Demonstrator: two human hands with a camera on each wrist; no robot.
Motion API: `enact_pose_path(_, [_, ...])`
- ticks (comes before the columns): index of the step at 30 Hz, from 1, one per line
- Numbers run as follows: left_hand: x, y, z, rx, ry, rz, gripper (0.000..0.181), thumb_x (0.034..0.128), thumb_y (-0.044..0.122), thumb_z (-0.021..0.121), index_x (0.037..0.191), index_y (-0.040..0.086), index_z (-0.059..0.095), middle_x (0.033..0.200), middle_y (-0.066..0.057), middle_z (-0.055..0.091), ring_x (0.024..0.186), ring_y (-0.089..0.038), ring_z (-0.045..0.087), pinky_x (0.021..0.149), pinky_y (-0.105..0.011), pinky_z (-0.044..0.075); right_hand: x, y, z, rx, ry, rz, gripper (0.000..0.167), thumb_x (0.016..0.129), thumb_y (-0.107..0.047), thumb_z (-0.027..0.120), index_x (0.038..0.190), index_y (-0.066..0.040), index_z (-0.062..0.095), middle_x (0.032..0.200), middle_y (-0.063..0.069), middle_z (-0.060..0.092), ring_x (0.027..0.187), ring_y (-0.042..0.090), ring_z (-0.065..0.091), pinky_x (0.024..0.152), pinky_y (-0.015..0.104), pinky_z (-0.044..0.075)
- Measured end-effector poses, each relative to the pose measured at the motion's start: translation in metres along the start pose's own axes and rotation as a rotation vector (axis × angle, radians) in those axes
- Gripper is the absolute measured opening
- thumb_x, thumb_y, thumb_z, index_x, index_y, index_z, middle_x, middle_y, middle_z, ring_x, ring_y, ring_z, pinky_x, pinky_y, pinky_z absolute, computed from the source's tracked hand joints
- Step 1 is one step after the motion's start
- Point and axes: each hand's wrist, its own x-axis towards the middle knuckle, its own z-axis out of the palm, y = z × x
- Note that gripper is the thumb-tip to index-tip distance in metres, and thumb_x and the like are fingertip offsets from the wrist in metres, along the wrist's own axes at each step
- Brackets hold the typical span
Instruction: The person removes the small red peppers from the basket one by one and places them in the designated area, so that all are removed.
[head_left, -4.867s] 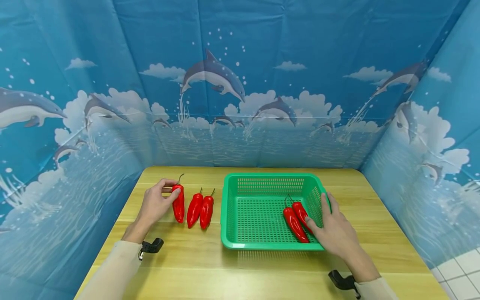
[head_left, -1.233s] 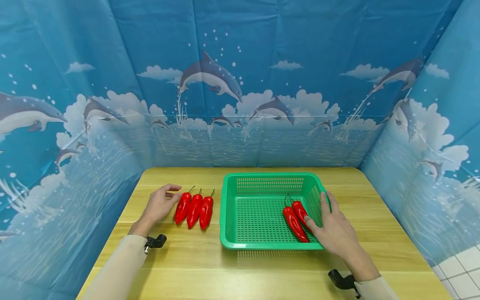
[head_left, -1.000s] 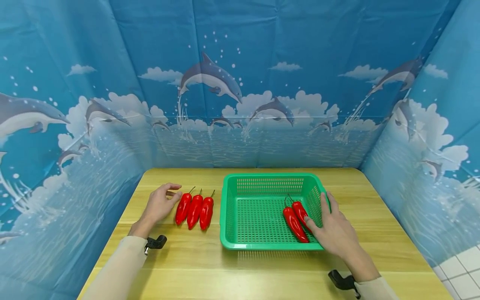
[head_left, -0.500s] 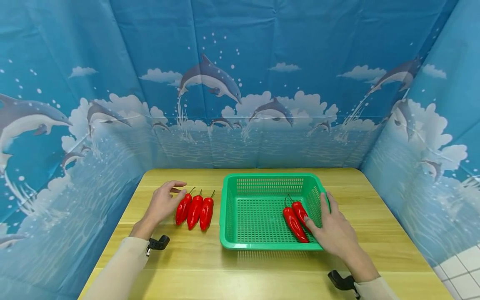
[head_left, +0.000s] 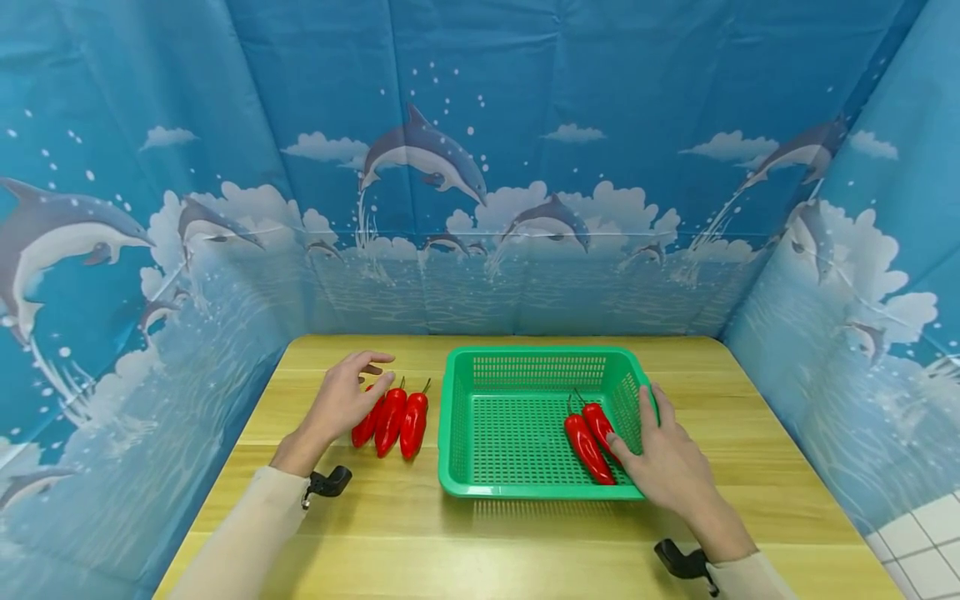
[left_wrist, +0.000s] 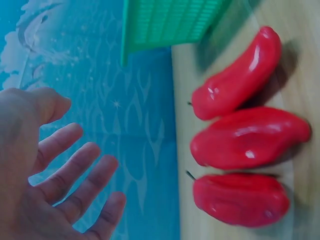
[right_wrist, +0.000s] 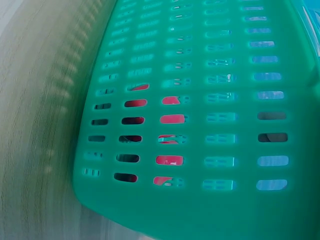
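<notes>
Three red chili peppers lie side by side on the wooden table, left of the green basket point(head_left: 543, 493): a left one point(head_left: 363, 427), a middle one point(head_left: 390, 425) and a right one point(head_left: 413, 427). Over the upper end of the left pepper hovers my left hand point(head_left: 341, 402), its fingers spread and holding nothing; the left wrist view shows this hand point(left_wrist: 60, 170) apart from all three. My right hand point(head_left: 671, 462) holds the basket's right rim, thumb inside. Two more red chili peppers point(head_left: 588, 450) lie in the basket near that thumb, the rearmost partly hidden.
The wooden table point(head_left: 487, 558) runs back to a blue dolphin-print curtain point(head_left: 480, 167) that hangs behind it and at both sides. In the right wrist view, the basket's slotted side wall point(right_wrist: 195, 145) fills most of the picture.
Since the oldest frame, my left hand has set down the left pepper beside the other two and let go. It has since moved right and slightly away. My right hand stays on the basket.
</notes>
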Motion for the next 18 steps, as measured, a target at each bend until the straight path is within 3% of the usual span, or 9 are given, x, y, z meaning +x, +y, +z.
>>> enact_pose_path(12, [0.006,0.038,0.005,-0.024,-0.021,0.102,0.036,0.1155,0.025,0.076,0.149,0.014,0.077,0.151,-0.014,0.076,0.131,-0.039,0.076,0.112,-0.066,0.062,0.000,0.000,-0.001,-0.004,-0.016,0.010,0.110,0.117,-0.057,0.063,0.184,0.006,0.004,0.190,0.038,0.007,0.119,0.066,0.071,0.055,0.040,0.049])
enact_pose_path(18, [0.009,0.054,0.010,-0.033,-0.041,0.124,0.037,0.1138,0.024,0.078,0.149,0.014,0.076,0.153,-0.014,0.074,0.132,-0.037,0.076,0.113,-0.064,0.061,0.002,0.008,0.006,0.016,-0.005,-0.005,0.114,0.116,-0.072,0.054,0.186,-0.002,-0.001,0.193,0.033,0.003,0.112,0.064,0.073,0.054,0.040,0.049])
